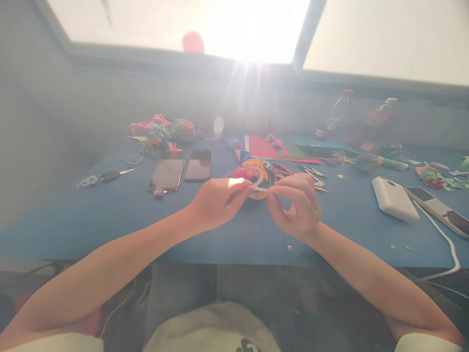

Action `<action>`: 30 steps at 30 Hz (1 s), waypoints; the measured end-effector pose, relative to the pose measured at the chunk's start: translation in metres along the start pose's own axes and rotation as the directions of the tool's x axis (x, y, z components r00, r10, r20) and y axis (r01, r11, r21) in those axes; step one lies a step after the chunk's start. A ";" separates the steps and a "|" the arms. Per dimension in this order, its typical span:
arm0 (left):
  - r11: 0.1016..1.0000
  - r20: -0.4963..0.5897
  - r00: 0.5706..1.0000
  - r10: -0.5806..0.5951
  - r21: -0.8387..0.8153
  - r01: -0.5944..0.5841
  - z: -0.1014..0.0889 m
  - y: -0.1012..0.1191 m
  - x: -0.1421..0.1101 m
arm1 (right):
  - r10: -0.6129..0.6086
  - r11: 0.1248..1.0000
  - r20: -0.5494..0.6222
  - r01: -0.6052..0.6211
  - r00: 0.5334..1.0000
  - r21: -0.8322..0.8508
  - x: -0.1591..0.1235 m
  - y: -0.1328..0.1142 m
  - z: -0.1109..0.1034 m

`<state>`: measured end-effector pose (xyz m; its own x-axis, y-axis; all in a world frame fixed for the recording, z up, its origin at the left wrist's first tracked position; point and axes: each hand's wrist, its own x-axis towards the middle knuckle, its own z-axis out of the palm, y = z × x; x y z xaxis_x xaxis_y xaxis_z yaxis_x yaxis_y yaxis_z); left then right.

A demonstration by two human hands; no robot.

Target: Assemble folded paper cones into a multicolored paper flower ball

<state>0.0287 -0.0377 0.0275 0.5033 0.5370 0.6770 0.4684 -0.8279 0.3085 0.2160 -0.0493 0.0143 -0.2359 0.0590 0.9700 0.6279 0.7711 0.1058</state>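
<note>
Over the middle of the desk, my left hand (225,198) is closed on a pale, see-through strip (261,176) that curves up into a loop; I cannot make out its exact kind. Thumb and fingertips of my right hand (296,203) pinch the strip's other end, a short way from the left fingertips. Directly behind both hands lies a colourful bundle (269,168) in orange, red and teal, partly hidden by the fingers and the strip. Pointed metal tools (311,171), perhaps scissors or tweezers, rest just beyond my right hand.
A dark phone (198,165), a blurred flat object (168,172) and scissors (106,177) lie left on the blue desk (139,225). Right are a white power bank (394,198), another phone (439,210) and a cable (445,234). Red paper (260,146) and bottles (331,117) are behind.
</note>
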 end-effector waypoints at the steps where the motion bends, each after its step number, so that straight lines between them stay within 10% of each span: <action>1: 1.000 -0.027 0.999 0.018 0.012 -0.017 0.000 -0.002 0.000 | 0.014 1.000 -0.018 -0.014 1.000 0.008 0.001 0.000 0.000; 7: 0.915 -0.247 0.913 0.326 0.324 -0.240 0.000 -0.012 -0.001 | 0.311 0.926 0.075 -0.320 0.947 0.200 0.003 0.008 0.003; 14: 0.929 -0.174 0.939 0.297 0.283 -0.241 0.003 -0.002 -0.004 | -0.058 0.997 0.150 0.065 0.987 -0.041 -0.007 0.011 0.007; 30: 0.855 -0.218 0.890 0.399 0.440 -0.275 0.004 0.001 -0.005 | -0.005 0.991 0.088 0.017 0.996 -0.135 0.001 0.004 0.001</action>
<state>0.0296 -0.0402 0.0213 0.4767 0.1121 0.8719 0.5814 -0.7841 -0.2171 0.2174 -0.0449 0.0154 -0.3036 0.1109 0.9463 0.7181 0.6794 0.1508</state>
